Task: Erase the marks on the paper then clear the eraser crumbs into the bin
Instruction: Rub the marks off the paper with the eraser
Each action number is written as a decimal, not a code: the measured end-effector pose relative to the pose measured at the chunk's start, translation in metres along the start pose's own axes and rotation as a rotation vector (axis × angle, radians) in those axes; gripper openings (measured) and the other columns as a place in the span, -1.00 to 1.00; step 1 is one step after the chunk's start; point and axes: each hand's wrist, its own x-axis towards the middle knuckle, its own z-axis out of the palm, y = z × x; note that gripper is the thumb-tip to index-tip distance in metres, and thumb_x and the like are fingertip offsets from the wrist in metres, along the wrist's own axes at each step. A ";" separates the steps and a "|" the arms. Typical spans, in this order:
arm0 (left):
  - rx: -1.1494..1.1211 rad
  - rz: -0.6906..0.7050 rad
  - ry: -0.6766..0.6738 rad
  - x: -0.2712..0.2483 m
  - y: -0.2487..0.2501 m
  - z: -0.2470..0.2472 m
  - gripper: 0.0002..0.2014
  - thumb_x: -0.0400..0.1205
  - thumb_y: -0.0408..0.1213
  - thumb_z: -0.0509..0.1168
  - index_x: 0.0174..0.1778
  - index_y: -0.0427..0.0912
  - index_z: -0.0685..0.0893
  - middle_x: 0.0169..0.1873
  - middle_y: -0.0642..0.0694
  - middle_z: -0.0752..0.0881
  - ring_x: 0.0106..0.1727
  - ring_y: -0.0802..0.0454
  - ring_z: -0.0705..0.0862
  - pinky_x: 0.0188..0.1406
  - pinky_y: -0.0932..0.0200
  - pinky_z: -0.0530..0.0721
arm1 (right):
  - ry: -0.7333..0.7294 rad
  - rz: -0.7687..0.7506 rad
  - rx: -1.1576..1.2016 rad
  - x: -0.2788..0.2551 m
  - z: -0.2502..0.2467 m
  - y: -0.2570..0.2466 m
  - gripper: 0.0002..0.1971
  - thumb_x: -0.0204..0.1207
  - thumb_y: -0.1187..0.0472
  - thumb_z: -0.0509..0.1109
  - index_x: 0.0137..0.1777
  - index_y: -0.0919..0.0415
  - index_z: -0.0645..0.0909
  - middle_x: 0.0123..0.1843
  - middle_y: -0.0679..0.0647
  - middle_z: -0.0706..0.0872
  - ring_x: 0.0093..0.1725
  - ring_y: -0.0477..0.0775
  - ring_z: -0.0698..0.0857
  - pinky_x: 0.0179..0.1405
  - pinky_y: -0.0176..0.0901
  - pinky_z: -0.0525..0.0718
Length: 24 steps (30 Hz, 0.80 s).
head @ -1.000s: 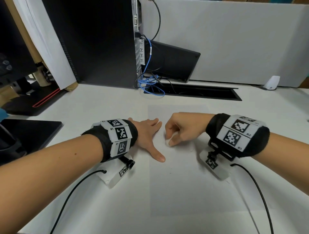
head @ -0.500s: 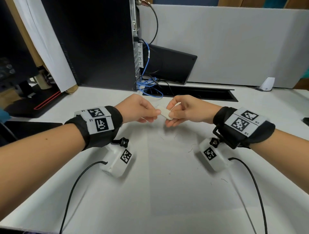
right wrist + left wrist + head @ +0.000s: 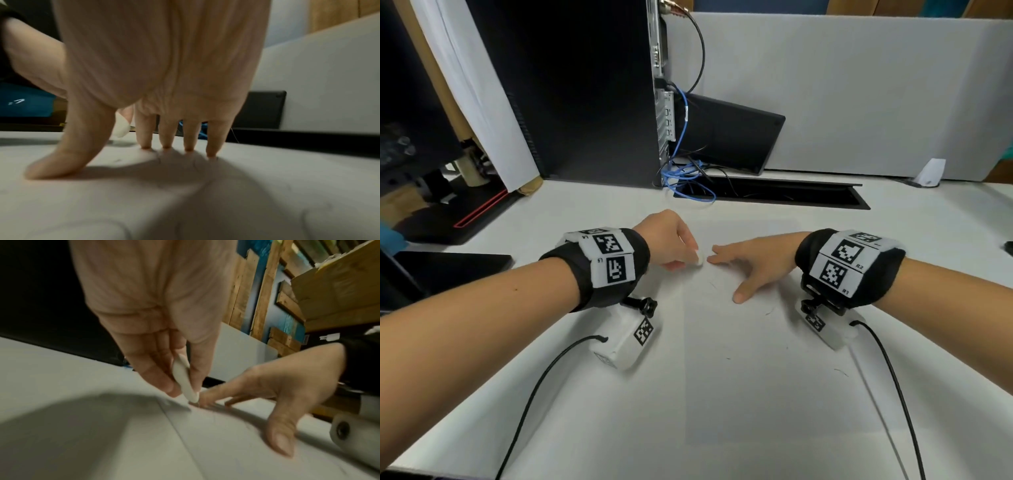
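A white sheet of paper [image 3: 763, 370] lies flat on the white desk in front of me. My left hand [image 3: 671, 246] pinches a small white eraser [image 3: 699, 257] between thumb and fingers, its tip down on the paper's upper left part. In the left wrist view the eraser [image 3: 185, 379] stands nearly upright against the sheet. My right hand [image 3: 750, 263] lies open on the paper just right of the eraser, its fingertips [image 3: 166, 146] and thumb pressing the sheet down. Thin dark eraser crumbs [image 3: 839, 371] are scattered over the paper. No bin is in view.
A black computer tower [image 3: 571, 89] stands at the back left, with blue cables [image 3: 685, 178] running into a black cable slot [image 3: 791, 197]. A grey partition [image 3: 859, 89] closes the back. A black monitor base [image 3: 448, 270] sits at the left. Wrist camera cables trail toward me.
The eraser passed from my right hand to my left. My left hand brought it down onto the paper, and my right hand opened and laid itself flat on the sheet.
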 end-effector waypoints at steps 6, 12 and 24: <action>0.028 0.014 -0.034 -0.001 0.000 0.012 -0.90 0.41 -0.29 0.54 -0.27 -0.22 0.79 -0.52 -0.04 0.71 -0.57 0.19 0.60 -0.41 0.37 0.58 | -0.056 -0.013 0.033 0.009 0.003 0.009 -0.09 0.45 -0.14 0.41 0.64 -0.15 -0.12 0.70 -0.17 -0.22 0.68 -0.06 -0.24 0.65 0.05 -0.22; 0.097 0.048 0.018 -0.003 0.002 0.010 -0.87 0.41 -0.28 0.54 -0.20 -0.25 0.82 -0.52 0.03 0.68 -0.52 0.20 0.58 -0.43 0.44 0.54 | -0.059 -0.014 0.027 0.011 0.004 0.010 -0.09 0.43 -0.14 0.42 0.63 -0.21 -0.11 0.70 -0.15 -0.24 0.68 -0.03 -0.25 0.66 0.12 -0.21; 0.107 0.058 0.019 -0.005 0.009 0.019 -0.91 0.41 -0.37 0.49 -0.25 -0.31 0.83 -0.55 -0.03 0.68 -0.64 0.31 0.54 -0.33 0.33 0.60 | -0.060 -0.007 -0.004 0.011 0.002 0.007 -0.07 0.42 -0.17 0.42 0.64 -0.21 -0.11 0.70 -0.15 -0.24 0.68 -0.02 -0.22 0.67 0.12 -0.17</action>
